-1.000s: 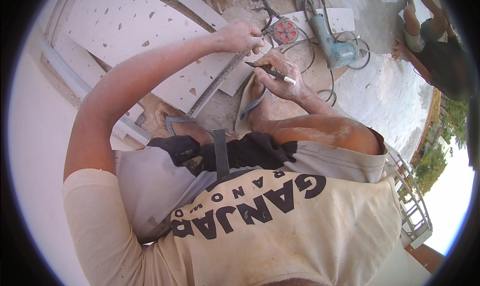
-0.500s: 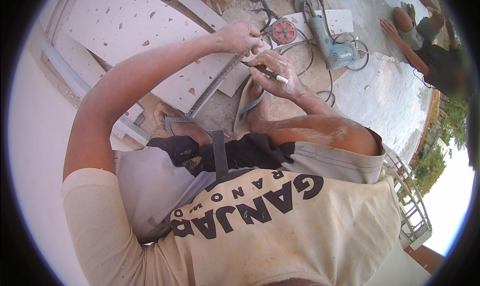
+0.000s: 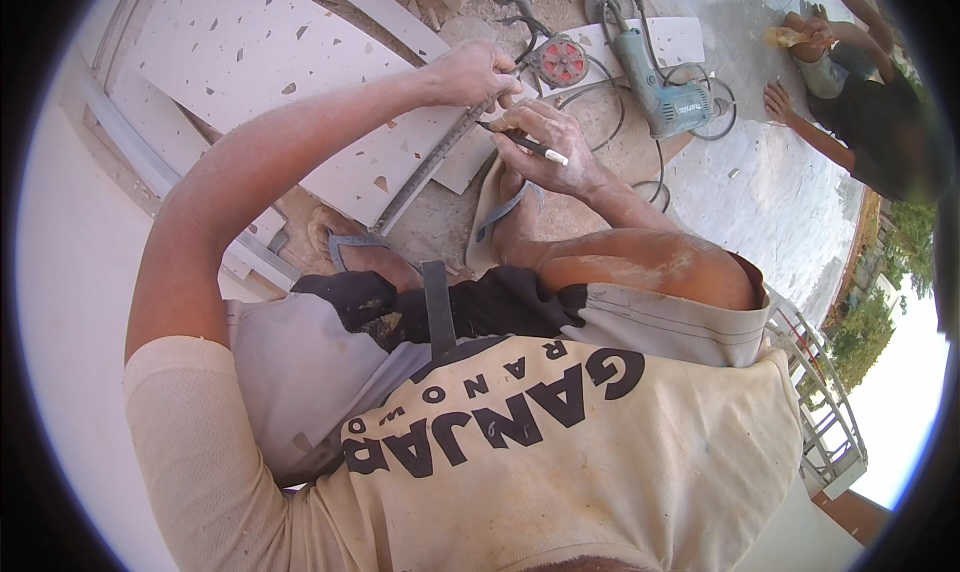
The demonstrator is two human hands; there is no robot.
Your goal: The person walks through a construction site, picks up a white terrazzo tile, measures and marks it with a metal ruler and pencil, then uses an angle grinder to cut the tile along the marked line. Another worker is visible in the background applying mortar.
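A white slab with brown and grey chips (image 3: 300,102) lies in front of my feet. Along its right edge runs a narrow grey metal straightedge (image 3: 432,172). My left hand (image 3: 472,75) is closed at the far end of this straightedge, fingers curled down on it. Just to the right, my right hand (image 3: 550,147) grips a black marker pen with a white end (image 3: 540,150). The pen's dark tip points left, close to the straightedge below my left fingers. My thumb and fingers partly cover the pen's barrel.
A teal angle grinder (image 3: 660,97) with its cord lies right of my hands. Another tool with a red round face (image 3: 560,62) sits just beyond them. White offcuts (image 3: 385,12) lie at the back. A co-worker (image 3: 865,112) crouches at the far right, holding a yellowish object (image 3: 786,37).
My hands and the pen have shifted only slightly left. The co-worker's one hand has come up with a yellowish object, while the other has moved lower over the floor.
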